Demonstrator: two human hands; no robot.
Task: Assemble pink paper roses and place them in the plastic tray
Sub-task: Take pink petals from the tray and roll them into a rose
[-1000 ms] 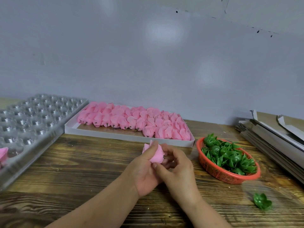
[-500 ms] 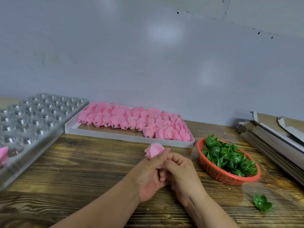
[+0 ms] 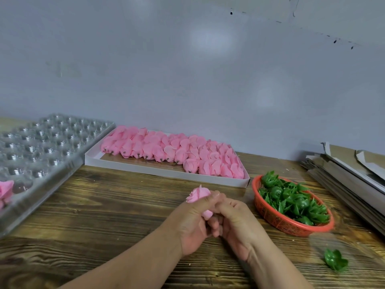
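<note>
My left hand [image 3: 190, 221] grips a pink paper rose [image 3: 199, 195] over the middle of the wooden table, and the bloom sticks out above its thumb. My right hand [image 3: 237, 225] is curled against the left one and holds the rose's lower part, which is mostly hidden between the fingers. The clear plastic tray [image 3: 52, 176] with several round cups lies at the left, and a finished pink rose [image 3: 6, 189] sits in a near cup. A white box [image 3: 145, 168] at the back holds several pink rose heads [image 3: 173, 151].
A red basket [image 3: 277, 221] of green plastic sepals [image 3: 291, 200] stands right of my hands. One loose green sepal [image 3: 335, 259] lies near the front right. Flattened cardboard sheets [image 3: 350, 178] are stacked at the far right. A grey wall rises behind the table.
The rose has turned in my hands, so its bloom now points up and left above the left thumb. Both hands have stayed pressed together at the same spot.
</note>
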